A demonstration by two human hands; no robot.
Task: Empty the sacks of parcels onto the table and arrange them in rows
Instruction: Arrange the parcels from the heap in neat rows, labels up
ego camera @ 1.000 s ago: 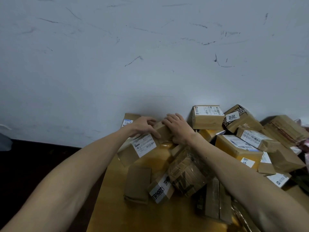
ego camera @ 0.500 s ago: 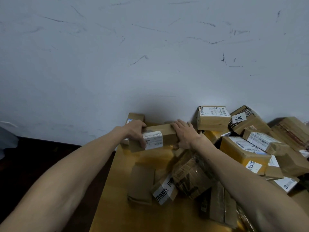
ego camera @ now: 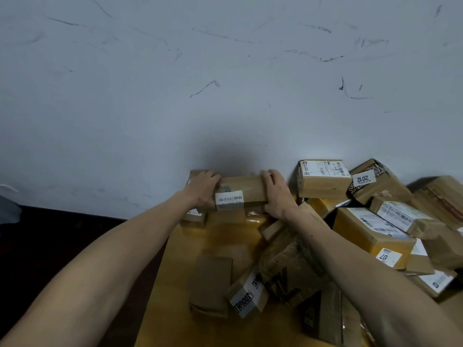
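Note:
A long brown cardboard parcel (ego camera: 246, 191) with a white barcode label lies level against the wall at the far end of the yellow table (ego camera: 220, 236). My left hand (ego camera: 204, 190) grips its left end and my right hand (ego camera: 276, 194) grips its right end. A smaller parcel (ego camera: 194, 216) sits behind and below my left hand, partly hidden. To the right a heap of several labelled parcels (ego camera: 370, 226) covers the table. A flat brown parcel (ego camera: 213, 281) and a taped parcel (ego camera: 248, 294) lie nearer me.
The scuffed white wall (ego camera: 225, 83) stands right behind the table. Dark floor (ego camera: 62, 241) lies to the left of the table's left edge. A crumpled cardboard parcel (ego camera: 293, 266) rests under my right forearm. No sack is in view.
Both hands have turned the long parcel from tilted to level and pushed it back to the wall, beside the small parcel at the far left.

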